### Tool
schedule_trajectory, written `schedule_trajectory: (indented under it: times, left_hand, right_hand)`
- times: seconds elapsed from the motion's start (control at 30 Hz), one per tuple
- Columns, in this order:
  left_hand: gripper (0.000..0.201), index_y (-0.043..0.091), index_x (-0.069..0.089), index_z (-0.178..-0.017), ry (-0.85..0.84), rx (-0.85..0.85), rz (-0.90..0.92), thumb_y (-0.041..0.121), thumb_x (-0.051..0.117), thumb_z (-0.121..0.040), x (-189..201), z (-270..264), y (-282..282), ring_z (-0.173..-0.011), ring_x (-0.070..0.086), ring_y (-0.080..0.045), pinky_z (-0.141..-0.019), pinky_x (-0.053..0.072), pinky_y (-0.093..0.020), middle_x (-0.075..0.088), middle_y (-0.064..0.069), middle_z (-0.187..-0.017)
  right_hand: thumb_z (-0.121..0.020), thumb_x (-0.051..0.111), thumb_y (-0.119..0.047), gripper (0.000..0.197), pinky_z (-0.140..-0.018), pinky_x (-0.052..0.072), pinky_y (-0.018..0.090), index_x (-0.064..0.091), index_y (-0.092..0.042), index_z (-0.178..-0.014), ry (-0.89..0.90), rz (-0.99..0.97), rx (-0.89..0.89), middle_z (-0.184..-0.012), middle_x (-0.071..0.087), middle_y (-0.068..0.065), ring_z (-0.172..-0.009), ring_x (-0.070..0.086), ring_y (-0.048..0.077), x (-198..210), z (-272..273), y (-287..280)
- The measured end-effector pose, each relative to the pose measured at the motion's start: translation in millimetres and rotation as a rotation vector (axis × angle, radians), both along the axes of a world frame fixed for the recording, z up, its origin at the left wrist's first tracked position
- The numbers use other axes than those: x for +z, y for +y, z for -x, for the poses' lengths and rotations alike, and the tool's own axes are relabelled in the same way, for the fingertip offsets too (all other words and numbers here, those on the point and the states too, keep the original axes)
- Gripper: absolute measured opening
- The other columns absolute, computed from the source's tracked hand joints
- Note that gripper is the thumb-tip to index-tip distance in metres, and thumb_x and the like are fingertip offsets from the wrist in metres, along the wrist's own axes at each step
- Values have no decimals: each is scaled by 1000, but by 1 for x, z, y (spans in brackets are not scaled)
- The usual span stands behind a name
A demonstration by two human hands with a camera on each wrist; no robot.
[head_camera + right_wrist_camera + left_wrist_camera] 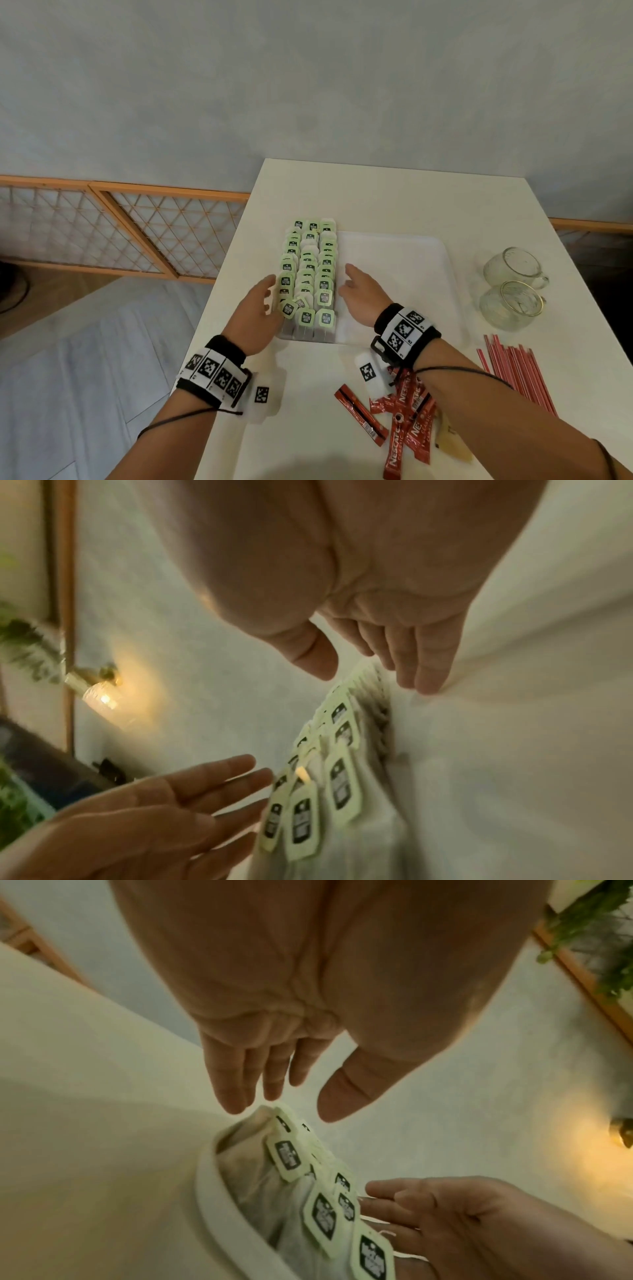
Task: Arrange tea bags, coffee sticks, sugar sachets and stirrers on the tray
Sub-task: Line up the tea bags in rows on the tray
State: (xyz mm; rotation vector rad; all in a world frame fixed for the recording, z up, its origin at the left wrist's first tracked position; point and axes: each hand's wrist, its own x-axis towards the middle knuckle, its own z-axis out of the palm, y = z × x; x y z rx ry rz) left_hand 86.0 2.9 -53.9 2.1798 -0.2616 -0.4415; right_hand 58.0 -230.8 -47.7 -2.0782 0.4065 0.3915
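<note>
Three rows of green-tagged tea bags (310, 274) stand in the left part of the white tray (400, 263). My left hand (265, 298) lies open along the left side of the rows, its straight fingers against the tags. My right hand (352, 284) is open along the right side, fingertips down on the tray floor. In the left wrist view my left hand (281, 1107) reaches over the tea bags (291, 1156). In the right wrist view my right hand (369, 674) is beside the tea bags (339, 785). Neither hand holds anything.
Red coffee sticks (407, 421) lie in a heap near the table's front edge, under my right forearm, with a pale sachet (452, 442) beside them. Red and white stirrers (513, 373) lie to the right. Two glass mugs (512, 287) stand right of the tray.
</note>
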Motion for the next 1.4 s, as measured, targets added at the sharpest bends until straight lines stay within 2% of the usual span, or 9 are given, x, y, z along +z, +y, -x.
schedule_trajectory:
  times: [0.1, 0.2, 0.37, 0.57, 0.77, 0.97, 1.27, 1.33, 1.4]
  left_hand:
    - [43, 29, 49, -127, 45, -15, 105, -2, 52, -97, 8, -3, -13, -119, 53, 10, -99, 45, -16, 54, 35, -124]
    - [55, 43, 40, -98, 98, 16, 130, -11, 48, -96, 14, -6, -23, -92, 53, 30, -80, 45, -6, 53, 32, -103]
    - [31, 24, 48, -110, 85, 41, 146, -4, 48, -95, 13, -13, -28, -94, 62, 14, -72, 50, -7, 61, 20, -102]
    - [36, 21, 61, -107, 205, 83, 253, 8, 50, -76, 2, -35, -25, -111, 65, -26, -95, 54, -55, 70, -4, -115]
    - [35, 22, 50, -131, 228, 178, 281, 4, 47, -101, 34, -40, -42, -110, 54, -8, -84, 44, -17, 47, 10, -119]
    - [38, 32, 35, -77, 276, 213, 337, 7, 49, -101, 29, -49, -54, -70, 39, 5, -63, 35, -13, 41, 15, -81]
    - [30, 33, 38, -80, 265, 231, 274, 18, 48, -104, 30, -64, -62, -82, 50, -7, -67, 37, -18, 43, 15, -86]
    - [9, 27, 55, -108, 269, 218, 234, 21, 49, -104, 25, -69, -61, -112, 52, -21, -81, 41, -25, 56, 8, -112]
    - [52, 9, 36, -150, 274, 210, 208, 25, 50, -103, 26, -70, -63, -139, 40, -25, -100, 36, -30, 42, -8, -153]
  right_hand:
    - [-97, 42, -10, 32, -97, 50, 40, 50, -19, -127, -37, -75, -4, -124, 63, 3, -114, 60, 28, 3, -3, 11]
    - [-85, 43, -22, 57, -91, 58, 46, 46, -24, -141, -34, -133, 23, -132, 64, 7, -106, 68, 26, -9, -7, 18]
    - [-95, 44, -11, 36, -75, 52, 29, 52, -19, -129, -80, -118, -14, -120, 66, 7, -102, 66, 28, 1, -4, 21]
    - [-92, 43, -11, 34, -89, 56, 47, 55, -21, -122, -87, -152, -40, -113, 69, 7, -104, 67, 31, -4, -9, 22]
    - [-94, 44, -7, 21, -71, 52, 30, 52, -17, -110, -107, -197, -131, -103, 62, -5, -90, 62, 17, 0, -21, 17]
    - [-92, 44, -7, 30, -67, 52, 32, 57, -15, -117, -118, -190, -104, -107, 68, 12, -81, 63, 26, -2, -29, 21]
    - [-93, 44, -6, 16, -61, 46, 29, 56, -14, -101, -144, -253, -206, -96, 65, 13, -72, 60, 24, -9, -46, 16]
    - [-92, 44, -7, 21, -61, 48, 29, 58, -12, -108, -137, -268, -217, -102, 67, 15, -76, 62, 26, -9, -48, 17]
    - [-94, 45, -7, 7, -50, 40, 18, 49, -12, -92, -145, -254, -225, -84, 56, 10, -66, 48, 18, -9, -50, 15]
